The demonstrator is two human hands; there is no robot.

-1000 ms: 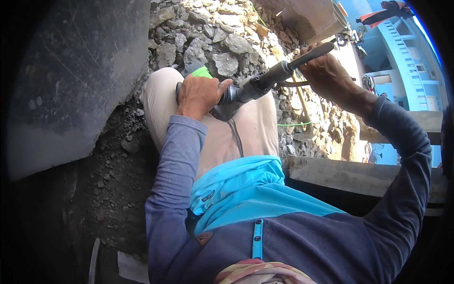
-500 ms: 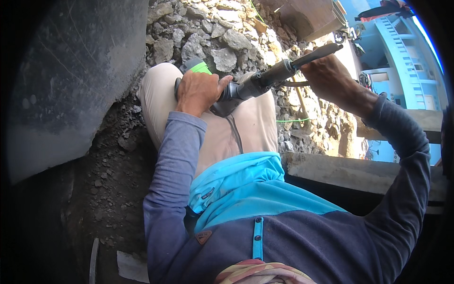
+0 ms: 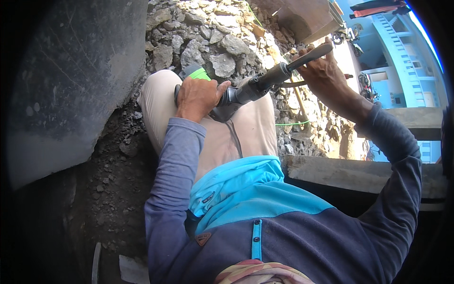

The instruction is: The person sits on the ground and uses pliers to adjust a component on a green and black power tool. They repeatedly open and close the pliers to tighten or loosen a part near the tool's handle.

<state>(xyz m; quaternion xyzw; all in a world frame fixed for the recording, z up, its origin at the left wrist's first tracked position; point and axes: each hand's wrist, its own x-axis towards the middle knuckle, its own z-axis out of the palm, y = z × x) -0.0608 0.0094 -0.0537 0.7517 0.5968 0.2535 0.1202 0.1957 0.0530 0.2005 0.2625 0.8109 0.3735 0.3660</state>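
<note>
The power tool (image 3: 248,92) lies slanted across the person's beige-trousered lap (image 3: 257,130), with the left hand (image 3: 195,96) wrapped over its rear body. The right hand (image 3: 321,73) sits behind the flat bit (image 3: 311,56), fingers partly spread, its hold unclear. This looks like handling the bit; the next move calls for a steady left grip.

The shirt (image 3: 307,241) is dark navy, with a bright turquoise lower part (image 3: 269,191) bearing a small dark label (image 3: 208,197). A turquoise placket (image 3: 257,226) carries dark buttons (image 3: 257,239); near it sits a brown patch (image 3: 203,239). Sleeves (image 3: 175,165) are long, wrinkled, blue-grey to navy. Trousers (image 3: 213,146) are beige, the scarf (image 3: 262,274) pink and cream.
</note>
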